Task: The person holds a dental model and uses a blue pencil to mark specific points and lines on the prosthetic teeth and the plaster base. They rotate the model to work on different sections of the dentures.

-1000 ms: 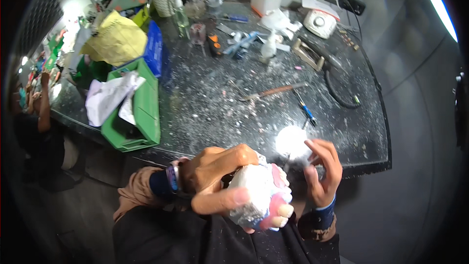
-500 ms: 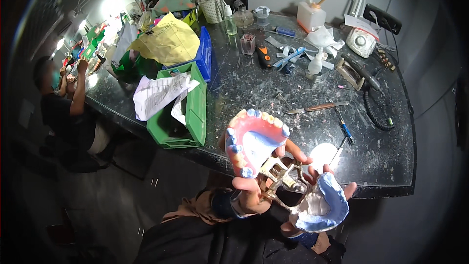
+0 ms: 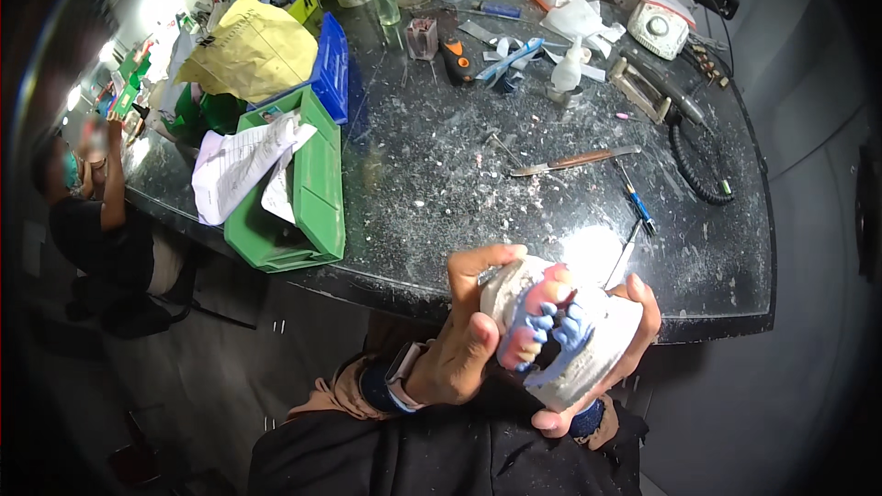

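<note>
White plaster dental models [image 3: 599, 342] are facing each other, left hand [image 3: 459, 354] and right hand [image 3: 641, 323] clasping one each, seemingly aligning them, next needing steady support.

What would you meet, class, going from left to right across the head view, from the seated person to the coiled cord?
Seated person, green bin, pale green bottle, left hand, dental model, coiled cord.
</note>
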### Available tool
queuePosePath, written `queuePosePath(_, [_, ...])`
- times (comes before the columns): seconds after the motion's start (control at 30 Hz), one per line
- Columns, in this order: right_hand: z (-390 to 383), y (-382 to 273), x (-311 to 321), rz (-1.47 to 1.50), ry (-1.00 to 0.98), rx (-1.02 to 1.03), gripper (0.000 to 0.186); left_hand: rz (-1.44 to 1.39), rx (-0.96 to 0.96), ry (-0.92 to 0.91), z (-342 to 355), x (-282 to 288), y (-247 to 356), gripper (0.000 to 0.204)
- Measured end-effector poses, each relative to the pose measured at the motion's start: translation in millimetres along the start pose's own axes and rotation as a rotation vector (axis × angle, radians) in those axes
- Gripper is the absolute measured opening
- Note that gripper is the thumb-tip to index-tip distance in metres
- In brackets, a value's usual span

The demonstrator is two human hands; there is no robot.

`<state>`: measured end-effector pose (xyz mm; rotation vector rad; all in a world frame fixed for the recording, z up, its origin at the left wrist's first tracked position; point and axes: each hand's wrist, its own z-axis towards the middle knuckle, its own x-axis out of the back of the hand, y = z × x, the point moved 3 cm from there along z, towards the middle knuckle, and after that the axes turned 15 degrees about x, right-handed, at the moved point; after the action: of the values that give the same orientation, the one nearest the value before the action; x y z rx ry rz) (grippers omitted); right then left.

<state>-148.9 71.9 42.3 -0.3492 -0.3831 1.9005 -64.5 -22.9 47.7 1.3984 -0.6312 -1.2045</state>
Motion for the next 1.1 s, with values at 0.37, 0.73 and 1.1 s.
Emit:
queuePosePath(0.37, [-11,0,0,0.058,0.12,-0.21,0.111,0.102,-0.035,0.027,-6,2,-3,0.049])
queuePosePath(0.73, [-23,-16,25,0.44,-0.292,-0.064,0.051,0.028,0.237,0.211,-32,13,26,0.084])
queuePosePath(1.1, [-55,-43,21,0.779,-0.385,-1.002,0.059,0.739,0.401,0.157,-78,14,-9,0.056])
